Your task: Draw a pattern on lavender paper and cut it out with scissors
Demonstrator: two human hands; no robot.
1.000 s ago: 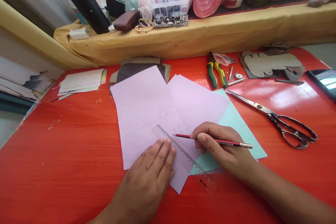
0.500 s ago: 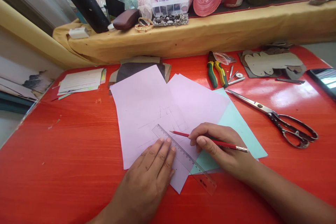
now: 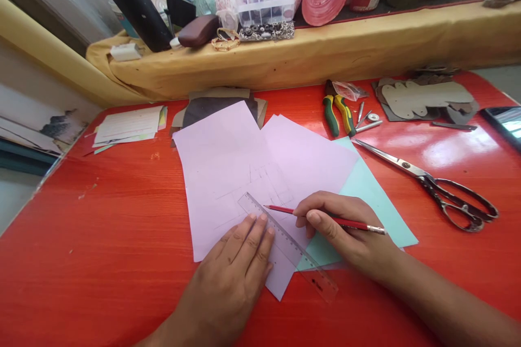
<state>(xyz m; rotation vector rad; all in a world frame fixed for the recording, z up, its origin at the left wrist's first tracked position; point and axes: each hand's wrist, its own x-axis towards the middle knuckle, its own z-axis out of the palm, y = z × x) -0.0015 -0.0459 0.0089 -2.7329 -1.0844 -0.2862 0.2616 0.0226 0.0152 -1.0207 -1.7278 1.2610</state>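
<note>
My left hand point(image 3: 238, 271) lies flat, its fingertips pressing a clear ruler point(image 3: 291, 244) onto the lilac paper point(image 3: 215, 157). My right hand point(image 3: 342, 227) is closed round a red pencil point(image 3: 354, 223), whose tip rests near the ruler's upper edge. Thin pencil lines show on the lilac paper above the ruler. A second lilac sheet point(image 3: 309, 146) and a mint green sheet point(image 3: 378, 206) lie to the right, partly under my right hand. The ruler slants down to the right, past the paper's edge.
Large scissors point(image 3: 419, 171) lie at right, with green-yellow pliers point(image 3: 345, 114) and small metal parts behind. Cut shapes point(image 3: 423, 97) and a phone point(image 3: 504, 124) are farther right. Paper slips point(image 3: 128, 124) lie at left on the red table point(image 3: 101, 227). A cloth-covered ledge point(image 3: 183, 73) holds jars.
The whole view has shifted very slightly. Both hands, the ruler and the pencil stay in nearly the same place on the paper.
</note>
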